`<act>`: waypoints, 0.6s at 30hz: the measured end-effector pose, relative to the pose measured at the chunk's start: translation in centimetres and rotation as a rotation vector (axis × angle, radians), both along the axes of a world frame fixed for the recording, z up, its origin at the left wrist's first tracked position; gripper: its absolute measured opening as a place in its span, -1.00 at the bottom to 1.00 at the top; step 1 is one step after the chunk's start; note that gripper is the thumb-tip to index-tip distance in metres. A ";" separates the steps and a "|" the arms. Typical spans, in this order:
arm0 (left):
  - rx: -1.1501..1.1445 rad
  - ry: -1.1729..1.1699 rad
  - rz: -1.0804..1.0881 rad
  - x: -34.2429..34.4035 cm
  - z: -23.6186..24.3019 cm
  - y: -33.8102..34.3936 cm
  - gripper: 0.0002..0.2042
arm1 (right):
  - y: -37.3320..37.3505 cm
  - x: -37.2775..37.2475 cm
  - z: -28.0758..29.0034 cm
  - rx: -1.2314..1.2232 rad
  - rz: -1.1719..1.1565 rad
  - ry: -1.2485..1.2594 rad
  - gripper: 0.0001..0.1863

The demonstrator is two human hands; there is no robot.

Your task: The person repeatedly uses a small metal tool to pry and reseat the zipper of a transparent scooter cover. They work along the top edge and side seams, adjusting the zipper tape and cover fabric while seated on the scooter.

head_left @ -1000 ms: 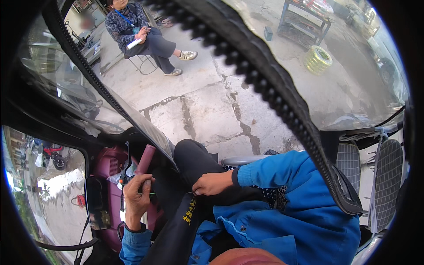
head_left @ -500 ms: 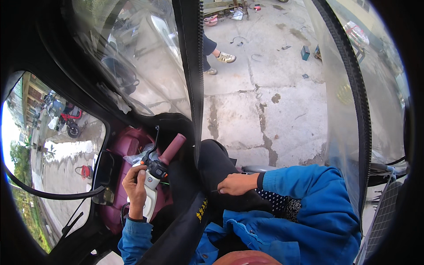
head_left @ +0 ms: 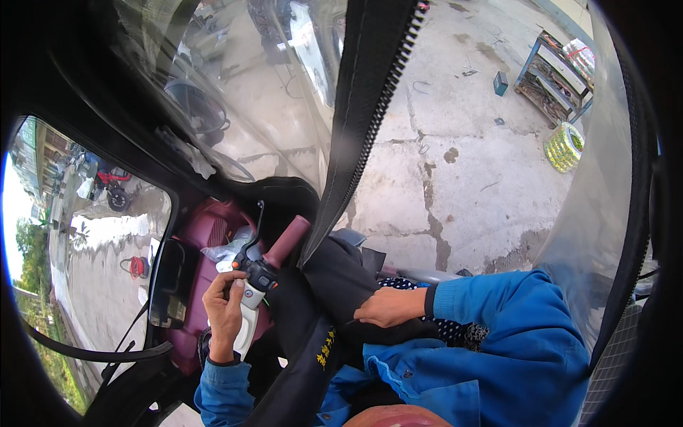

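Note:
Beside the handlebar switch housing [head_left: 257,274] is my left hand [head_left: 224,309], its thumb and forefinger pinched together; whatever lies between them is too small to make out. A dusky pink handlebar grip [head_left: 287,242] and a black brake lever [head_left: 257,226] extend from the housing, above a white panel [head_left: 245,331]. My right hand [head_left: 391,307] rests closed over the dark cloth [head_left: 341,274] on my lap. A thin tip shows at its fingers, but its kind is unclear. Dark straps or cloth with yellow lettering cross between my arms.
A black zippered edge [head_left: 370,121] borders the clear plastic cover [head_left: 242,92]. A maroon front body [head_left: 203,235] holds a clear plastic bag [head_left: 228,249]. Outside, on cracked concrete, stand a tool rack [head_left: 551,82], a yellow-green roll [head_left: 563,148] and a dark box [head_left: 501,83].
The zippered flap slants farther right at the top, and the right plastic sheet has shifted outward, exposing the rack and roll. A person's feet have left the opening. Both hands keep nearly the same pose.

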State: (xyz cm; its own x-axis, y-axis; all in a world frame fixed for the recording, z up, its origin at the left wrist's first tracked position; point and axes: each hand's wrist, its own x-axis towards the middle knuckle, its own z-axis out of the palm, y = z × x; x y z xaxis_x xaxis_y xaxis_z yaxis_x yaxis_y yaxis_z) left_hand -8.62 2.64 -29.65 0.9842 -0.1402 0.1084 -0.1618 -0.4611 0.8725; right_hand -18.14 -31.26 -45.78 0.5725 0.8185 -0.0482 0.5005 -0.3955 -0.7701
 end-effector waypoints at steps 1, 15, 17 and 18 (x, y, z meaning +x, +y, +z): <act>0.004 0.018 -0.009 0.1 0.1 0.2 -0.89 | 0.0 0.0 0.0 0.023 0.004 -0.025 -0.76; -0.096 0.143 -0.038 0.3 -0.1 1.6 -0.87 | 0.2 -0.1 1.1 0.028 0.050 -0.051 -0.77; -0.085 0.129 -0.041 0.3 -0.1 1.6 -0.87 | 0.2 -0.1 1.0 0.026 0.050 -0.062 -0.76; -0.103 0.143 -0.039 0.3 -0.1 1.6 -0.87 | 0.1 0.0 0.9 0.023 0.048 -0.058 -0.76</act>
